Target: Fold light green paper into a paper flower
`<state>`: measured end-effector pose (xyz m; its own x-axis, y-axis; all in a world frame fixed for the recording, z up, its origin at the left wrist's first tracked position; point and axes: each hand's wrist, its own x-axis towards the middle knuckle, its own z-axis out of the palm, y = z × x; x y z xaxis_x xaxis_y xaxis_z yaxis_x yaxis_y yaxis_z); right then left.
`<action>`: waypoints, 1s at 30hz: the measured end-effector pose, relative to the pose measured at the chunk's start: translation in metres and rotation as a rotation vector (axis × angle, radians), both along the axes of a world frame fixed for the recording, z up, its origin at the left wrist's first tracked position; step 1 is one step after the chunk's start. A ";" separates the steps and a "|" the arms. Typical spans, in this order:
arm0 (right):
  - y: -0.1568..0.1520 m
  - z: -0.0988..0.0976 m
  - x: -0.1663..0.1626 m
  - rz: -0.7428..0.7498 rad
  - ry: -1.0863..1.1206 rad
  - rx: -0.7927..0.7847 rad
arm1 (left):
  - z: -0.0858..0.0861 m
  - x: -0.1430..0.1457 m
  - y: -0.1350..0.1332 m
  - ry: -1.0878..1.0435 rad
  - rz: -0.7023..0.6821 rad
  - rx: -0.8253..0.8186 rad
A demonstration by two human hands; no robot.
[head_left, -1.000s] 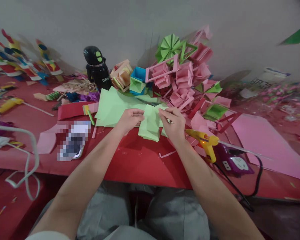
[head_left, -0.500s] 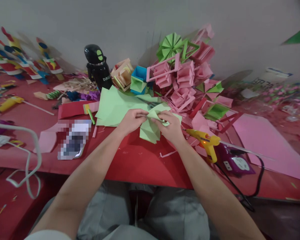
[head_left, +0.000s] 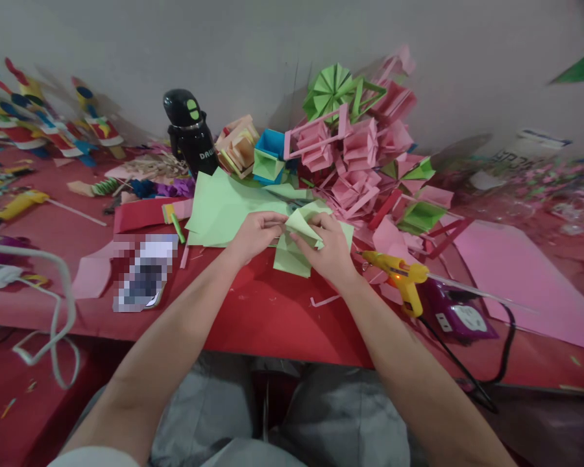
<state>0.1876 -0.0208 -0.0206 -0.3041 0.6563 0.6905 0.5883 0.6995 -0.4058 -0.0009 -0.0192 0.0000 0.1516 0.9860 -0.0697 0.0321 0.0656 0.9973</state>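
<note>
A folded piece of light green paper (head_left: 302, 224) is between my hands, above the red table. My right hand (head_left: 328, 245) is closed on it, with thumb and fingers on its right side. My left hand (head_left: 259, 233) pinches at the paper's left edge, fingertips pressed together; the exact contact there is too small to make out. Below the hands lies another light green piece (head_left: 292, 259), partly covered. Larger light green sheets (head_left: 224, 207) spread behind my left hand. Scissors (head_left: 292, 205) lie on them, partly hidden by paper.
A yellow glue gun (head_left: 401, 275) with a lit orange light rests right of my hands, beside a purple power strip (head_left: 455, 311). A phone (head_left: 146, 272) lies at left. Behind stand a black bottle (head_left: 192, 133) and a pile of pink paper shapes (head_left: 360, 146).
The folded green paper has turned and now shows a wider, pointed face between my hands. My right fingers have shifted slightly round it; the left hand has hardly moved.
</note>
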 end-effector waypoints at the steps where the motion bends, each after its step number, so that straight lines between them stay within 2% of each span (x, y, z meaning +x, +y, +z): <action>1: -0.001 0.000 -0.001 -0.011 -0.006 -0.006 | -0.001 0.000 -0.001 0.023 -0.026 0.026; 6: -0.004 0.002 -0.003 -0.008 -0.010 -0.046 | -0.004 0.000 -0.002 0.082 -0.080 0.116; 9: -0.004 0.004 -0.003 0.029 0.014 -0.051 | -0.003 0.000 -0.001 0.043 -0.048 0.084; 14: -0.002 0.004 -0.001 0.068 0.026 0.007 | 0.003 0.001 -0.002 -0.148 -0.016 -0.022; 20: -0.003 0.004 -0.001 0.014 -0.028 0.052 | -0.002 0.000 0.002 -0.220 0.041 -0.018; 24: -0.007 0.010 0.000 0.038 0.084 0.035 | -0.004 -0.006 0.007 -0.225 0.123 0.032; 27: -0.005 0.009 0.002 0.009 0.273 -0.095 | -0.003 -0.009 0.009 -0.223 0.170 0.107; 30: 0.002 0.002 0.003 0.013 0.503 -0.378 | -0.004 -0.010 0.009 -0.204 0.178 0.172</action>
